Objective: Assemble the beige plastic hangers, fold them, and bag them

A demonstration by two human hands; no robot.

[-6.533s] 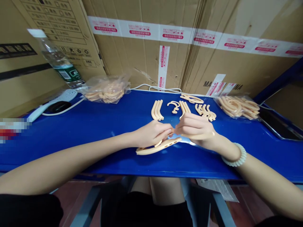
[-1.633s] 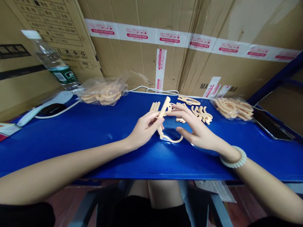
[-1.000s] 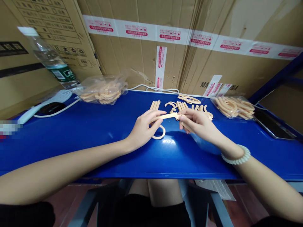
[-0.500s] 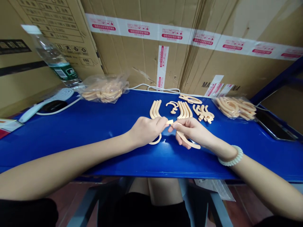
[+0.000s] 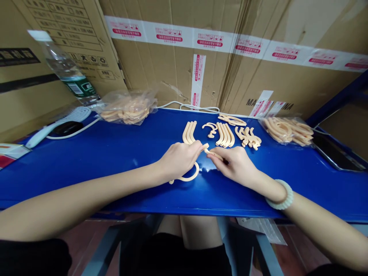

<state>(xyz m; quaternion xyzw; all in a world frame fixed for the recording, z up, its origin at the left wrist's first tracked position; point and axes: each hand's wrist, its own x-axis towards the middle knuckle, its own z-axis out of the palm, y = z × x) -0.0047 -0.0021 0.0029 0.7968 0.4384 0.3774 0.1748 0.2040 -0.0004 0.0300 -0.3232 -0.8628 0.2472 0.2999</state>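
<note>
My left hand (image 5: 182, 159) is closed on a curved beige piece (image 5: 191, 177), whose hooked part curls out below the fingers while a short end shows at the fingertips. Just to its right, my right hand (image 5: 234, 163) pinches another beige piece (image 5: 214, 154), mostly hidden by the fingers. The two pieces' ends nearly meet between my hands; whether they touch I cannot tell. Behind my hands lie curved beige arms in two rows, a left row (image 5: 189, 132) and a right row (image 5: 225, 135). Small hook pieces (image 5: 248, 138) are heaped to the right.
Bagged beige pieces lie at the back left (image 5: 126, 111) and right (image 5: 287, 130) of the blue table (image 5: 129, 195). A water bottle (image 5: 69, 73), a pale brush-like item (image 5: 57, 126), a phone (image 5: 336, 153) and a white cable (image 5: 192, 107) are near the edges. Cardboard stands behind.
The long curved piece that stuck out under my right hand no longer shows there. My right hand has turned, its fingers more folded. More of the hook now shows below my left hand.
</note>
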